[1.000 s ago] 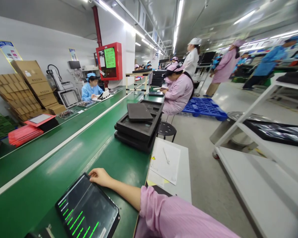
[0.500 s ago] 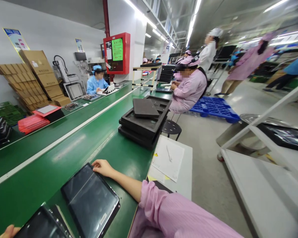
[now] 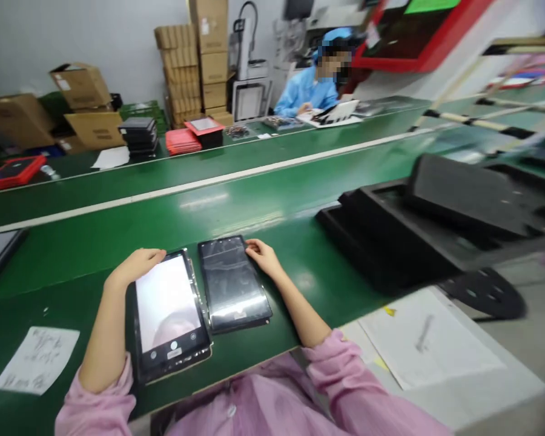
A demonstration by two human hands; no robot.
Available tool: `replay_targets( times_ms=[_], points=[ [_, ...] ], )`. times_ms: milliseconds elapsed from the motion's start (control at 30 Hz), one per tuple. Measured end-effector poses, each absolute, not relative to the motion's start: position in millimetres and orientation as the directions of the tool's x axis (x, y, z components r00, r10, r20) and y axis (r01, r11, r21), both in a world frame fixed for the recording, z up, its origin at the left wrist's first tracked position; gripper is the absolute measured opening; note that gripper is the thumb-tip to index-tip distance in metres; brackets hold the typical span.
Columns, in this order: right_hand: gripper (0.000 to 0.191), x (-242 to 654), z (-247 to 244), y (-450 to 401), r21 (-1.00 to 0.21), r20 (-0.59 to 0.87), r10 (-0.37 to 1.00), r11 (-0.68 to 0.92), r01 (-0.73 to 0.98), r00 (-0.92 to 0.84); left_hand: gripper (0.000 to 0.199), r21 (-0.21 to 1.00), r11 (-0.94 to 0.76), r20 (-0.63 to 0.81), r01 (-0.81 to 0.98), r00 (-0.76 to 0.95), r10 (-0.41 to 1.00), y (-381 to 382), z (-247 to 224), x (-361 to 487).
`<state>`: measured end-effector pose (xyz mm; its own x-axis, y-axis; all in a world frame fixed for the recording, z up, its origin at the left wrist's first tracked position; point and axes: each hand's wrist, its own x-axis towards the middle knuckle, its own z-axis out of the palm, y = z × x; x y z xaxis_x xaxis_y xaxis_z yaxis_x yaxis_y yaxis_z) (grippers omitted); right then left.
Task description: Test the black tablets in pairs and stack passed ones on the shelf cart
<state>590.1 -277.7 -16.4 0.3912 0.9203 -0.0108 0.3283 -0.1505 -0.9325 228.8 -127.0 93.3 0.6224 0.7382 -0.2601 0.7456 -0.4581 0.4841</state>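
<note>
A tablet [image 3: 170,303] with a bright screen lies on the green bench before me, with camera buttons along its lower end. My left hand [image 3: 138,266] grips its upper left corner, the fingers bent over the top edge. Close to its right lies a second tablet [image 3: 234,281], its screen dark and reflective. The fingers of my right hand [image 3: 262,255] pinch this one's upper right edge; the thumb is partly hidden. Under the lit tablet, a shiny edge of something shows along its right side, and I cannot tell what it is.
Black foam trays [image 3: 390,224] are stacked at the right. A handwritten paper slip [image 3: 39,360] lies at the left, white sheets [image 3: 429,339] at the lower right. Across the bench sits a person in blue [image 3: 309,91], near red trays [image 3: 184,141] and cardboard boxes [image 3: 213,66].
My view has turned left. The left-hand tablet, tilted and dark before, now lies beside the other with its screen lit. My left hand has moved to its top corner; my right hand keeps its tablet's edge.
</note>
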Motion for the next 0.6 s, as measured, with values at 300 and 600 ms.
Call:
replay_targets(
  times_ms=[300, 600],
  points=[
    [0.038, 590, -13, -298, -0.904, -0.104, 0.945, -0.22, 0.366, 0.31, 0.064, 0.517, -0.441, -0.298, 0.734, 0.637, 0.711, -138, 90, 227],
    [0.054, 570, -5, -299, -0.961, -0.242, 0.95, -0.208, -0.182, 0.197, 0.065, 0.458, -0.476, -0.343, 0.751, 0.643, 0.685, -139, 85, 226]
  ],
)
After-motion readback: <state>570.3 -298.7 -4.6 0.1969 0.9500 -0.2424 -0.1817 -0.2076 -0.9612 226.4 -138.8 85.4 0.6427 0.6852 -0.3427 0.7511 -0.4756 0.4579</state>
